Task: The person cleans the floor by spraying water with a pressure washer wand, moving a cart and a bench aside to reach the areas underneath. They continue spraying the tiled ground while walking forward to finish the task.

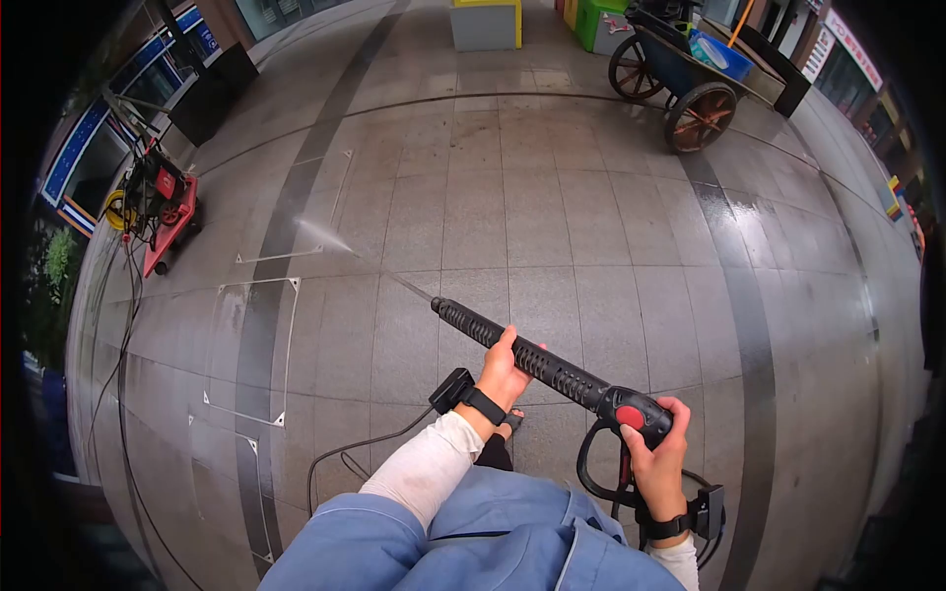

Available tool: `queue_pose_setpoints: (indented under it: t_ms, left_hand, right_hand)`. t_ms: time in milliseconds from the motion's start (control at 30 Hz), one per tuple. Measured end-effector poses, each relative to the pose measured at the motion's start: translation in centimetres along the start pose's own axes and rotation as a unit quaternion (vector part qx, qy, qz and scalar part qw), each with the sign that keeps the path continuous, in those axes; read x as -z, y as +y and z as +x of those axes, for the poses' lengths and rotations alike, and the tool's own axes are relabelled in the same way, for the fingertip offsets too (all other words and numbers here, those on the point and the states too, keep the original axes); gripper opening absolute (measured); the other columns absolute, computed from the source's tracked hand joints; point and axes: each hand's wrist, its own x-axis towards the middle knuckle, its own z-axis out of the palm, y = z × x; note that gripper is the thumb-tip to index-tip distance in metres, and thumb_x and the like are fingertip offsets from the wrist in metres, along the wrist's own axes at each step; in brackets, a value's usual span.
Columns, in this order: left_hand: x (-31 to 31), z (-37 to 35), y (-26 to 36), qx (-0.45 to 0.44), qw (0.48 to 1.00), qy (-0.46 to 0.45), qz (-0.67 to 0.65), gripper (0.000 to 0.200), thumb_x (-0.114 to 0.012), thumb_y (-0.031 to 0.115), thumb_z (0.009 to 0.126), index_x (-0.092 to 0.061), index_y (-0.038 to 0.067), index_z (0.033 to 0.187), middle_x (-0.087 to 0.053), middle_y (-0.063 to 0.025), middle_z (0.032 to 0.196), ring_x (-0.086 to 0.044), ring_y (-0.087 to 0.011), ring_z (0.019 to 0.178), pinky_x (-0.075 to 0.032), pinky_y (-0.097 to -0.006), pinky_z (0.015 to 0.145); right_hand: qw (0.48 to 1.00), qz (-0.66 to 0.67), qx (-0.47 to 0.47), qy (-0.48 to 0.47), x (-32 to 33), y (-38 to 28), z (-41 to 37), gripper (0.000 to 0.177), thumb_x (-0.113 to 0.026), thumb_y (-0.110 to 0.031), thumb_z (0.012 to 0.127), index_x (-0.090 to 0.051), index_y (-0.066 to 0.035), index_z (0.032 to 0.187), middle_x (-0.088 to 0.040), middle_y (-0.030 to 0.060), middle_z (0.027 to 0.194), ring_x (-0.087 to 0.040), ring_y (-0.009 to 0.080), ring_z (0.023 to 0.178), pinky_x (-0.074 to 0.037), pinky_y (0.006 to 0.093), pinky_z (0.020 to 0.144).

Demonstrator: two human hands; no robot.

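A black pressure washer gun [567,376] slants across the view in front of me, its nozzle pointing to the upper left. My left hand [507,372] is closed around the ribbed barrel from below, thumb up. At the rear, my right hand [658,458] wraps the grip and the back of the body, beside a round red part. The trigger and the fingers near it are partly hidden. A thin water jet [330,239] leaves the nozzle and fans out toward the grey paving [473,222].
At left a red wheeled trolley [169,229] carries a machine and yellow hose; a dark line [124,369] runs along the floor from it. A two-wheeled cart [680,74] stands upper right, a grey-and-yellow box [487,27] at top centre. White corner lines [288,345] mark the paving.
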Motion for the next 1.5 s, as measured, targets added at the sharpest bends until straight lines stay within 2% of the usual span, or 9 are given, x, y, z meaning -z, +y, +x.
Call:
queue_pose_setpoints:
  t_ms: [267, 400, 500, 633, 833, 933, 1100, 1267, 1500]
  left_hand:
    - [-7.7, -0.9, -21.8, 0.311, 0.928, -0.186, 0.087, 0.031, -0.053, 0.029, 0.084, -0.039, 0.004, 0.096, -0.050, -0.0139, 0.078, -0.056, -0.0302, 0.071, -0.048, -0.0493, 0.065]
    - [-10.6, -7.5, -29.9, 0.380, 0.894, -0.215, 0.105, 0.032, -0.054, 0.031, 0.083, -0.039, 0.005, 0.095, -0.048, -0.0122, 0.076, -0.055, -0.0289, 0.069, -0.048, -0.0476, 0.062]
    - [-10.3, -8.2, -29.6, 0.367, 0.901, -0.216, 0.085, 0.032, -0.054, 0.031, 0.084, -0.039, 0.005, 0.095, -0.048, -0.0119, 0.075, -0.055, -0.0294, 0.069, -0.048, -0.0478, 0.062]
    - [-8.2, -6.0, -21.1, 0.284, 0.941, -0.183, 0.023, 0.028, -0.052, 0.030, 0.085, -0.040, 0.005, 0.092, -0.051, -0.0137, 0.075, -0.056, -0.0321, 0.073, -0.046, -0.0517, 0.067]
    - [-1.9, -6.2, -4.3, 0.045, 0.996, -0.069, -0.035, 0.035, -0.049, 0.032, 0.087, -0.037, 0.002, 0.100, -0.047, -0.0166, 0.091, -0.053, -0.0325, 0.083, -0.043, -0.0534, 0.077]
    - [0.0, -6.4, -2.7, 0.012, 0.999, -0.005, -0.036, 0.037, -0.046, 0.032, 0.088, -0.033, 0.004, 0.107, -0.046, -0.0160, 0.095, -0.052, -0.0313, 0.085, -0.044, -0.0527, 0.077]
    - [-3.5, -6.4, -12.9, 0.140, 0.985, -0.030, 0.092, 0.035, -0.045, 0.032, 0.088, -0.035, 0.002, 0.103, -0.047, -0.0158, 0.091, -0.054, -0.0306, 0.081, -0.044, -0.0519, 0.078]
    - [-8.2, -6.4, -29.5, 0.420, 0.867, -0.209, 0.168, 0.032, -0.052, 0.032, 0.085, -0.042, 0.003, 0.092, -0.052, -0.0133, 0.075, -0.057, -0.0309, 0.074, -0.047, -0.0486, 0.067]
    - [-13.1, -8.2, -35.3, 0.449, 0.837, -0.259, 0.177, 0.033, -0.054, 0.034, 0.083, -0.041, 0.005, 0.094, -0.051, -0.0105, 0.072, -0.057, -0.0269, 0.067, -0.049, -0.0439, 0.058]
  right_hand:
    - [0.954, -0.156, -0.070, 0.248, 9.3, -2.4, -11.0, 0.045, -0.060, -0.006, 0.076, -0.034, 0.001, 0.113, -0.046, 0.0143, 0.098, -0.047, 0.0209, 0.089, -0.037, 0.0288, 0.082]
    - [0.915, -0.228, -0.100, 0.317, 12.3, -6.0, -15.1, 0.048, -0.064, -0.013, 0.076, -0.037, 0.003, 0.112, -0.045, 0.0174, 0.102, -0.046, 0.0253, 0.090, -0.038, 0.0322, 0.081]
    - [0.910, -0.250, -0.085, 0.320, 13.9, -6.0, -15.7, 0.052, -0.069, -0.018, 0.073, -0.040, 0.004, 0.110, -0.048, 0.0206, 0.098, -0.050, 0.0288, 0.085, -0.043, 0.0361, 0.075]
    - [0.969, -0.140, -0.031, 0.201, 12.8, -5.1, -12.6, 0.044, -0.058, -0.004, 0.076, -0.035, 0.000, 0.113, -0.042, 0.0116, 0.103, -0.043, 0.0179, 0.095, -0.033, 0.0260, 0.086]
    - [1.000, -0.030, 0.009, -0.002, 6.6, -6.0, -4.3, 0.046, -0.065, -0.005, 0.072, -0.035, -0.001, 0.107, -0.058, 0.0141, 0.078, -0.058, 0.0210, 0.069, -0.045, 0.0280, 0.063]
    - [0.999, -0.005, -0.001, -0.034, 5.7, -3.4, -3.3, 0.049, -0.067, -0.009, 0.072, -0.034, -0.002, 0.108, -0.059, 0.0176, 0.081, -0.060, 0.0239, 0.072, -0.047, 0.0305, 0.064]
    - [0.988, -0.053, -0.088, 0.115, 10.5, -2.3, -9.7, 0.050, -0.066, -0.009, 0.072, -0.034, -0.001, 0.109, -0.056, 0.0177, 0.084, -0.058, 0.0249, 0.074, -0.045, 0.0314, 0.067]
    - [0.914, -0.218, -0.123, 0.320, 12.9, -2.2, -17.2, 0.046, -0.060, -0.002, 0.075, -0.033, -0.001, 0.113, -0.050, 0.0167, 0.094, -0.053, 0.0234, 0.082, -0.041, 0.0311, 0.075]
    - [0.876, -0.255, -0.131, 0.387, 13.4, -3.9, -15.5, 0.042, -0.055, -0.006, 0.081, -0.033, 0.000, 0.116, -0.048, 0.0162, 0.100, -0.051, 0.0223, 0.087, -0.040, 0.0303, 0.077]
